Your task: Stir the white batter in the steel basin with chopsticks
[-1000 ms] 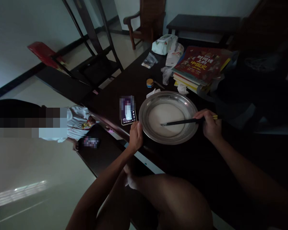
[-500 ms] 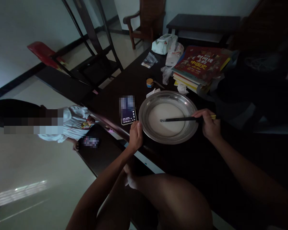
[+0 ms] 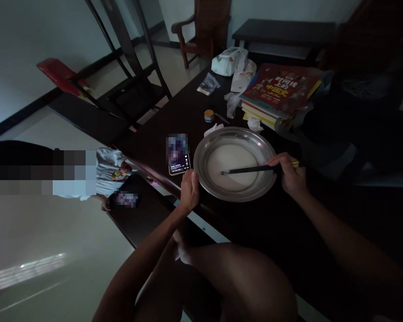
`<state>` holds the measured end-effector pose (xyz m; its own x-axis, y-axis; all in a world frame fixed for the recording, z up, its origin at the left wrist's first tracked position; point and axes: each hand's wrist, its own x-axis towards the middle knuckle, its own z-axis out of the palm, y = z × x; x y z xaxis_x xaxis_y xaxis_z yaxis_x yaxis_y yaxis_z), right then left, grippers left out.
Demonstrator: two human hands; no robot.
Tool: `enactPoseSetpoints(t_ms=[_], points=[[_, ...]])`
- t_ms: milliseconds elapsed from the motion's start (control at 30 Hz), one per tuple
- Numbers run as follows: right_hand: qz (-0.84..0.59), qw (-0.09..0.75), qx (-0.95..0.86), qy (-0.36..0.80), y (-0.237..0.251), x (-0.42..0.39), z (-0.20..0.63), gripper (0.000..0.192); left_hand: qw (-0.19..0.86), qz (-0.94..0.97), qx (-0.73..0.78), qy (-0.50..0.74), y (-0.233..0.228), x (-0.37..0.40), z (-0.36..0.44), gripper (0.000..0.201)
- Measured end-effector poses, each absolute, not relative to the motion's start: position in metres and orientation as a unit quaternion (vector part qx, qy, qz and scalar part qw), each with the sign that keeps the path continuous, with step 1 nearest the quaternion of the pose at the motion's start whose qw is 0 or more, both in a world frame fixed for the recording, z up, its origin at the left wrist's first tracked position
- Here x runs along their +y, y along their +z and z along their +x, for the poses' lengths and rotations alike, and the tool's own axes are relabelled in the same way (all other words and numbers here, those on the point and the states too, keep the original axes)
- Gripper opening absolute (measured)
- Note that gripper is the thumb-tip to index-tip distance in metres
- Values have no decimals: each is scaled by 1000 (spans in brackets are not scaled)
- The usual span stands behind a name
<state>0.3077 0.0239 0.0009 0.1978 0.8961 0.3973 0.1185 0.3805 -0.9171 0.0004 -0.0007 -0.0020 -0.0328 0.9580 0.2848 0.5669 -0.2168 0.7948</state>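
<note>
A wide metal basin (image 3: 235, 197) rests on the dark table with a whitish mixture (image 3: 235, 156) in its bottom. At the basin's left rim, my left hand (image 3: 190, 190) is closed on the edge. My right hand (image 3: 293, 175) grips a pair of black chopsticks (image 3: 251, 169) with yellow ends, beside the right rim. Their tips dip into the whitish mixture, left of its middle. A lit phone (image 3: 178, 163) lies just beyond my left hand, close to the basin.
Behind the basin are a small gold-lidded jar (image 3: 208, 116), crumpled tissue (image 3: 254, 124) and a stack of books (image 3: 275, 91). Plastic bags (image 3: 230, 61) sit farther back. A person (image 3: 110, 167) is at the left beside a bench (image 3: 130, 219). Wooden chairs (image 3: 204, 29) stand beyond.
The chopstick tips have shifted slightly left and down within the whitish mixture, my right hand moving a little with them. My left hand stays at the rim. The phone's picture differs.
</note>
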Motion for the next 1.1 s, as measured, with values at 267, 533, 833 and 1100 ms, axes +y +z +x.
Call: enactPoseSetpoints(t_ms=[267,533,833,1100], points=[[-458,623,-548,319,1,24,308,43,231,656,580,425,-3,0,0,67],[-459,625,-545,319,2,22,306,42,235,654,581,424,-2,-1,-1,67],[-465,619,-550,313,0,22,308,43,227,658,584,418,-2,-2,0,68],[-459,631,-542,313,0,23,308,44,232,655,583,422,-2,-2,0,67]])
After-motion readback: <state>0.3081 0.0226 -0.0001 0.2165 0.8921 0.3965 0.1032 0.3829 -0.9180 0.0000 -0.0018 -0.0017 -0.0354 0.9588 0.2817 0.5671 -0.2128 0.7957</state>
